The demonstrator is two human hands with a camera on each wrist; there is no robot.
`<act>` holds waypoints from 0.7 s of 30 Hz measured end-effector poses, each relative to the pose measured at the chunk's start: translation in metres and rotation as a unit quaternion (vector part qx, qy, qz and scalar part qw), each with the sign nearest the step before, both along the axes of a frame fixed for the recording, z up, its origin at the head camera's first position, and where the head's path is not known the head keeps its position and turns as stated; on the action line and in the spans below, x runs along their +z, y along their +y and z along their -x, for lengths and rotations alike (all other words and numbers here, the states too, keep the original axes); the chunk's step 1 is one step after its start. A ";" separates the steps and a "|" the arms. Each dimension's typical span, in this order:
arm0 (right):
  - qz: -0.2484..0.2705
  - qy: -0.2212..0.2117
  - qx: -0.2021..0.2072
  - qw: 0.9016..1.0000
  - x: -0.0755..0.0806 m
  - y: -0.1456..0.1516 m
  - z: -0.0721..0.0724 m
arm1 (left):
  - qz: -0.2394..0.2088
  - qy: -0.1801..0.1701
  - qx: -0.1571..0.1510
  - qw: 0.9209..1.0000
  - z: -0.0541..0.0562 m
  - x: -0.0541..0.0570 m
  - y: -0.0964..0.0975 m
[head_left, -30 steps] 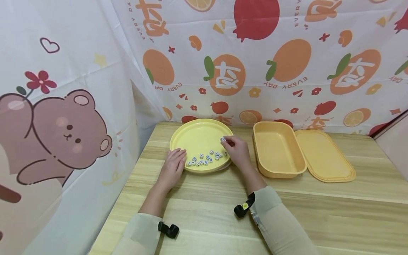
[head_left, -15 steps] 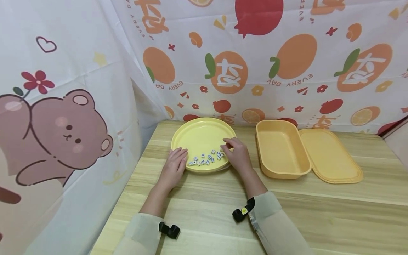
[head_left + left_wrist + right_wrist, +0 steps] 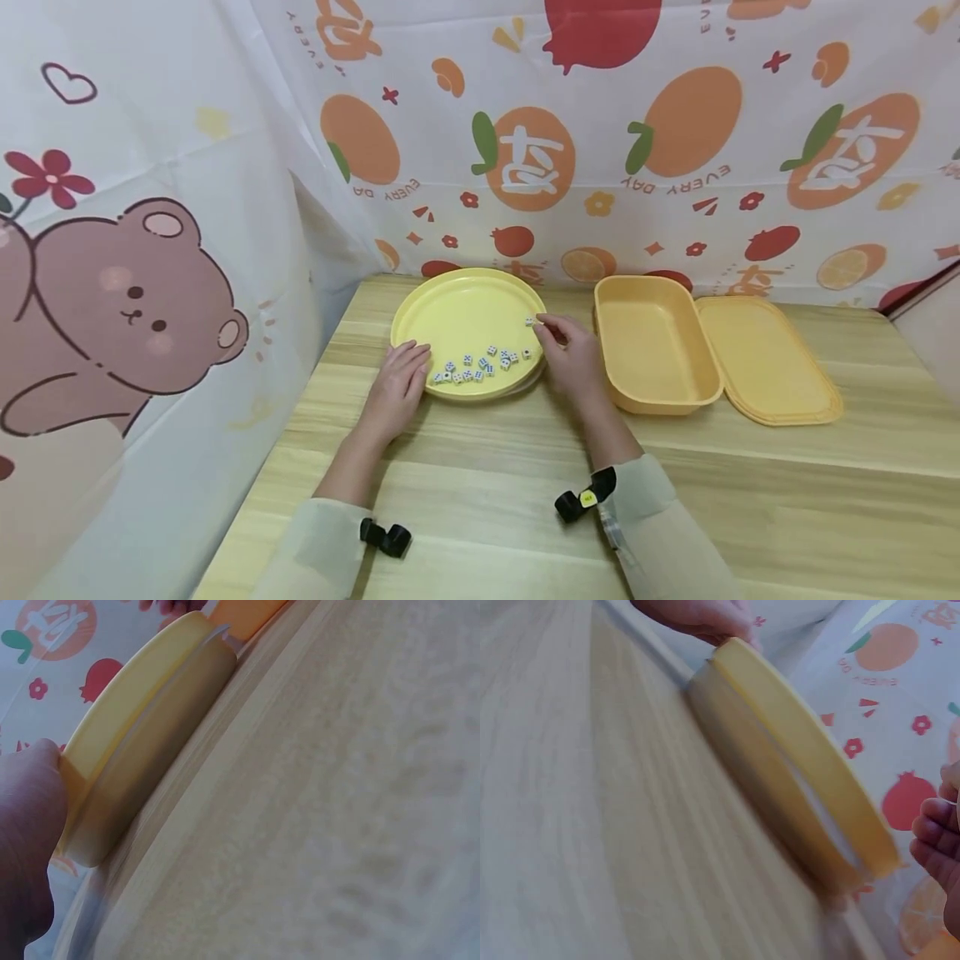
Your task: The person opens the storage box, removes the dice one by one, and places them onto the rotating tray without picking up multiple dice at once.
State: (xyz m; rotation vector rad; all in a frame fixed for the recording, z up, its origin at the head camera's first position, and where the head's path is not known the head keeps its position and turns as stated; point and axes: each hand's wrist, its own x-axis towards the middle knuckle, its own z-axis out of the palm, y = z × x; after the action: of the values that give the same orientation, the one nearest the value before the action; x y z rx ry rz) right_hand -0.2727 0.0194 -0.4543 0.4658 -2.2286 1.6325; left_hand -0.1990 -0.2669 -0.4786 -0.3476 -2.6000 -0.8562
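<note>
A round yellow tray (image 3: pixel 465 312) with a raised rim stands on the wooden table. Several small white dice with blue or dark pips, such as one die (image 3: pixel 491 350), lie scattered over its near part. My left hand (image 3: pixel 395 387) rests on the tray's left rim, fingers extended over the edge; the left wrist view shows this hand (image 3: pixel 30 832) against the tray's side (image 3: pixel 142 735). Above the right rim, my right hand (image 3: pixel 573 358) pinches a single die (image 3: pixel 529 321) between thumb and fingertips. In the right wrist view only part of that hand (image 3: pixel 941 840) shows, its die out of sight.
Right of the tray stands a deep orange-yellow rectangular box (image 3: pixel 656 342), with nothing visible inside. Its matching flat lid (image 3: pixel 768 358) lies beside it on the table (image 3: pixel 480 483). A fruit-print cloth (image 3: pixel 592 167) hangs behind, and a bear-print cloth (image 3: pixel 135 308) on the left.
My right hand dipped toward the dice at the tray's right side half a second ago, then rose and moved outward, a die now showing at its fingertips. The left hand stays on the rim.
</note>
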 end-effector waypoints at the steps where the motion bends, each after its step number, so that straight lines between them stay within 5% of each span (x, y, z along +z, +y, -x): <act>1: -0.002 -0.002 0.000 1.000 0.002 0.002 -0.001 | -0.001 0.000 0.002 1.000 -0.001 0.000 -0.001; 13: -0.068 0.046 -0.047 0.995 0.019 0.069 -0.012 | -0.011 -0.005 0.007 1.000 0.002 -0.001 -0.006; 21: -0.106 0.020 -0.080 0.991 0.017 0.108 -0.017 | 0.000 0.008 0.002 1.000 0.005 -0.002 -0.010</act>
State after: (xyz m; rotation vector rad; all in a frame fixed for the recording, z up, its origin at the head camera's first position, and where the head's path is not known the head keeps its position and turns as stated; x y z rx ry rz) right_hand -0.2560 0.1274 -0.4372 0.3578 -2.3543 1.3021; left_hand -0.2045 -0.2770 -0.4810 -0.3476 -2.5852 -0.8494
